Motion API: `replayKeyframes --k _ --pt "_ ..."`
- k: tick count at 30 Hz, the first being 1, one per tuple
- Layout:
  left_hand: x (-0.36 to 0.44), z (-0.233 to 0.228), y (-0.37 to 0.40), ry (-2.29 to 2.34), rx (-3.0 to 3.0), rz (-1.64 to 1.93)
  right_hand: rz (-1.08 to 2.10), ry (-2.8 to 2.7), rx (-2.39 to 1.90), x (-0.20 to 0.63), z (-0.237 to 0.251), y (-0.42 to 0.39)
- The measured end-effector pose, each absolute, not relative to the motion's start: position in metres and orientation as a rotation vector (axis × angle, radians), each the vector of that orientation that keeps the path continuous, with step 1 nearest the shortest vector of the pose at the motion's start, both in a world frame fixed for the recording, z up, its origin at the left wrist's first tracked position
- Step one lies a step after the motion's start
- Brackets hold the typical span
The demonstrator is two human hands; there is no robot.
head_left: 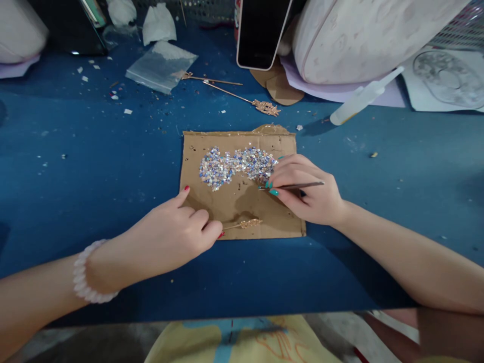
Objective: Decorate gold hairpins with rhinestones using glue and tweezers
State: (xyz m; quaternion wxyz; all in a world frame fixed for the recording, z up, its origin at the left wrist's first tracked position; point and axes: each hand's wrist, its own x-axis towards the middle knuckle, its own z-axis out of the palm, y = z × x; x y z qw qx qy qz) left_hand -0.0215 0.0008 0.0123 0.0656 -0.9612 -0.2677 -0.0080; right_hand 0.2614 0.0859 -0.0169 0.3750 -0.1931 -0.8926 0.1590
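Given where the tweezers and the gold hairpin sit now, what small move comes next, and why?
Probably dip the tweezers in the right hand into the rhinestone pile to lift one stone: their tip sits at the pile's edge, while the left hand pins the gold hairpin on the cardboard.

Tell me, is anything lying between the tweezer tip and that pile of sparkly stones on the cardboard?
Nothing visible does. The right hand holds the tweezers with their tip at the edge of the stone pile, only bare cardboard around.

A blue table carries a cardboard sheet, phone and glue bottle.
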Motion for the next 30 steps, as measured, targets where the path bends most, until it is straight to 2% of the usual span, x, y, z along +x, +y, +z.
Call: replayKeyframes --k 12,30 --pt "-0.0221 0.0103 0.0011 -0.790 -2.880 -0.072 0.435 -2.300 -0.432 0.2610 -0.0115 0.0842" --pt "-0.0228 0.0085 0.0014 -0.752 -2.873 -0.092 0.474 -2.108 -0.802 0.2616 -0.0145 0.0867"
